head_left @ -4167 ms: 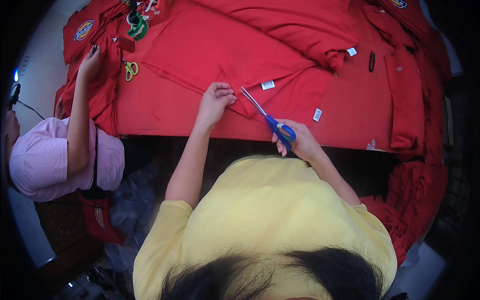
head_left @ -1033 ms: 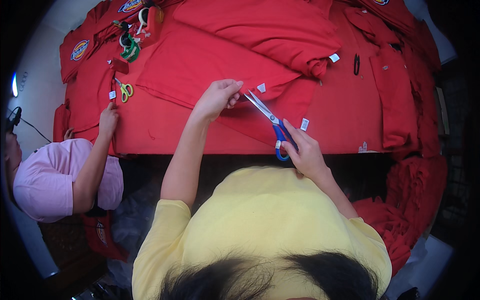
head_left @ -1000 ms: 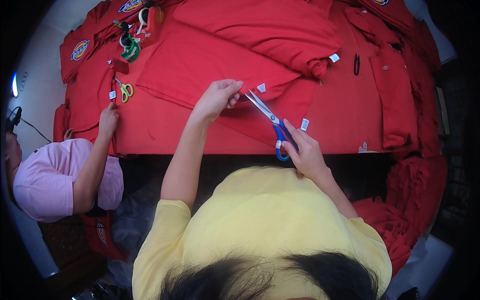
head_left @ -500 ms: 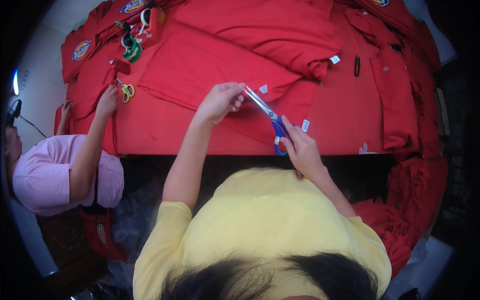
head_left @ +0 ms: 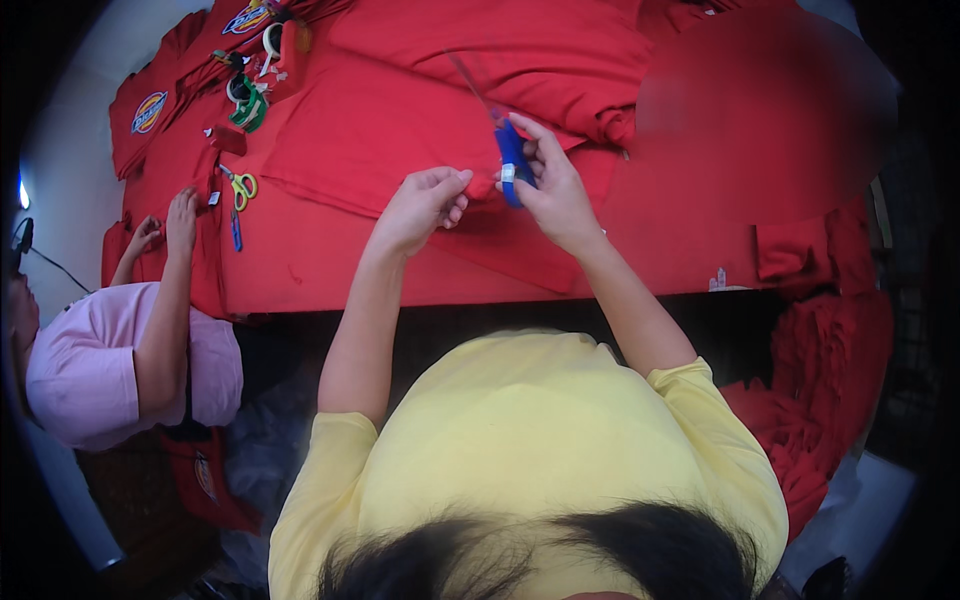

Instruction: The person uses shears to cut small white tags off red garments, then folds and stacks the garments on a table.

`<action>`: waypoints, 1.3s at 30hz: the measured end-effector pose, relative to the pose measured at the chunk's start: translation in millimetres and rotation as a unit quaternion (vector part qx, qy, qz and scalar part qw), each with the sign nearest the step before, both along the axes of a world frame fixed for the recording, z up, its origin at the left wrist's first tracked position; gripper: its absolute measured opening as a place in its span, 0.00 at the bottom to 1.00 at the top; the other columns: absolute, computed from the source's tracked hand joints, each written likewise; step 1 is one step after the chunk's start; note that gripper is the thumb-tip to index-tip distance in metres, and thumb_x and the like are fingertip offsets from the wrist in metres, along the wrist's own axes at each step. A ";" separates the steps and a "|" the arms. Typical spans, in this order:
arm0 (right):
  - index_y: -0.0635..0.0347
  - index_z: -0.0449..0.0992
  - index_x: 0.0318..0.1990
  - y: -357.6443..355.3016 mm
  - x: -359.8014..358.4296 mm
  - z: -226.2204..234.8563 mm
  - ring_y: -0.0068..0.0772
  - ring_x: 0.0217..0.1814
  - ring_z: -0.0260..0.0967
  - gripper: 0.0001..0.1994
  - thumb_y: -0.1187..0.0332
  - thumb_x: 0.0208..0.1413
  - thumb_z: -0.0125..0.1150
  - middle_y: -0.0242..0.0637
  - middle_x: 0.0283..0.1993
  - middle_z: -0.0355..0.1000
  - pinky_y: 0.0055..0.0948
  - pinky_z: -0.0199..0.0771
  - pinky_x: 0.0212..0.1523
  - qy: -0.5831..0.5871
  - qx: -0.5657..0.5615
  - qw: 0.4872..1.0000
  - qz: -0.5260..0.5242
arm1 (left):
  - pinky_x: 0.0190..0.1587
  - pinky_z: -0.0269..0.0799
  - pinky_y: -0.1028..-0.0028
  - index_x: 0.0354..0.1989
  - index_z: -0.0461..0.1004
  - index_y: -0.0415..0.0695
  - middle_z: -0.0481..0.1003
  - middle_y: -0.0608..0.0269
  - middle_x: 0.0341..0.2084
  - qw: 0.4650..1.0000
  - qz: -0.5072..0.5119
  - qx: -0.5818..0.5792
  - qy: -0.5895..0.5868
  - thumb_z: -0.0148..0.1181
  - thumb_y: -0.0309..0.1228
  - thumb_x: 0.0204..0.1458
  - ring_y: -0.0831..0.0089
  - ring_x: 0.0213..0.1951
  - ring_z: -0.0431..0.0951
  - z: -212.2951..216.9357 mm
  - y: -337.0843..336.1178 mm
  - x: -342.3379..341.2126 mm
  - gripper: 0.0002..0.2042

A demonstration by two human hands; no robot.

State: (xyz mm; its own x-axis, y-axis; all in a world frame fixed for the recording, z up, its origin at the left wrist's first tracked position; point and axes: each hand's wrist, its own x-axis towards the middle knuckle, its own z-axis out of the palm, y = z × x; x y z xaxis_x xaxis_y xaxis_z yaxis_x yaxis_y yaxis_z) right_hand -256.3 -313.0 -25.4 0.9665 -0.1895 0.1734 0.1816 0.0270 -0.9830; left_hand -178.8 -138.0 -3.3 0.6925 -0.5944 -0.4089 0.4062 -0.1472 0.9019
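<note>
My right hand (head_left: 556, 192) grips scissors (head_left: 512, 150) by their blue handles. Their blades slant up and to the left above the red garment and are blurred. To the left of the scissors, my left hand (head_left: 425, 208) is closed, thumb against the fingers, at the near part of the red garment (head_left: 385, 135). What it pinches is too small or hidden to make out. The garment lies folded and spread across the table, with more red cloth (head_left: 490, 40) heaped behind it.
A co-worker (head_left: 110, 350) in pink handles red cloth at the left. Yellow-handled scissors (head_left: 243, 188), a blue cutter (head_left: 236, 230) and a green tape dispenser (head_left: 247, 105) lie on the red table (head_left: 350, 275). Red garments (head_left: 830, 370) pile low at right; a blurred patch hides the table's right side.
My right hand has carried the scissors up and left, away from my left fingertips. My left hand has shifted slightly left and down. The co-worker's hands have shifted; a blue cutter now shows nearby.
</note>
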 end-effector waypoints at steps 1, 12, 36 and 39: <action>0.60 0.56 0.62 1.5 2.1 -2.5 0.25 0.44 0.67 0.31 0.86 0.49 0.52 0.37 0.46 0.61 0.25 0.73 0.47 0.004 -0.004 1.000 -0.008 | 0.22 0.58 0.85 0.27 0.69 0.46 0.67 0.73 0.17 1.000 -0.003 0.002 -0.001 0.55 0.35 0.57 0.86 0.18 0.64 1.0 -0.5 -0.4 0.10; 0.60 0.69 0.53 -78.1 -87.8 24.5 0.17 0.34 0.67 0.26 0.77 0.43 0.66 0.29 0.36 0.67 0.16 0.67 0.33 0.259 0.034 0.954 0.149 | 0.31 0.69 0.80 0.28 0.74 0.37 0.74 0.63 0.23 0.947 0.118 0.091 -0.285 0.56 0.33 0.57 0.79 0.26 0.75 -16.0 15.7 0.6 0.11; 0.57 0.59 0.62 -9.0 -89.1 -14.9 0.27 0.47 0.66 0.30 0.84 0.48 0.53 0.43 0.48 0.66 0.26 0.72 0.46 0.168 -0.078 0.981 0.064 | 0.57 0.64 0.59 0.49 0.68 0.40 0.72 0.56 0.48 0.879 0.307 -0.303 0.205 0.53 0.31 0.56 0.62 0.51 0.70 -100.0 13.3 -11.4 0.14; 0.58 0.59 0.60 -23.3 -91.8 -14.9 0.31 0.46 0.66 0.29 0.83 0.48 0.54 0.43 0.47 0.67 0.29 0.68 0.51 0.213 -0.168 0.959 0.080 | 0.63 0.57 0.55 0.54 0.64 0.36 0.67 0.51 0.55 0.830 0.389 -0.342 0.208 0.49 0.32 0.58 0.55 0.57 0.65 -79.0 48.2 74.8 0.18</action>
State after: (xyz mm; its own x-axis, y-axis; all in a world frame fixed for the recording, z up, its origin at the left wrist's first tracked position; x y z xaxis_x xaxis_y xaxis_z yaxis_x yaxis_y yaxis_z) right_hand -348.1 -336.3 -40.3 0.9751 -0.0348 -0.2192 -0.2190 -0.3103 -0.9251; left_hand -104.0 -89.8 -82.3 0.8592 -0.2255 -0.4592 0.4352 0.7941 0.4243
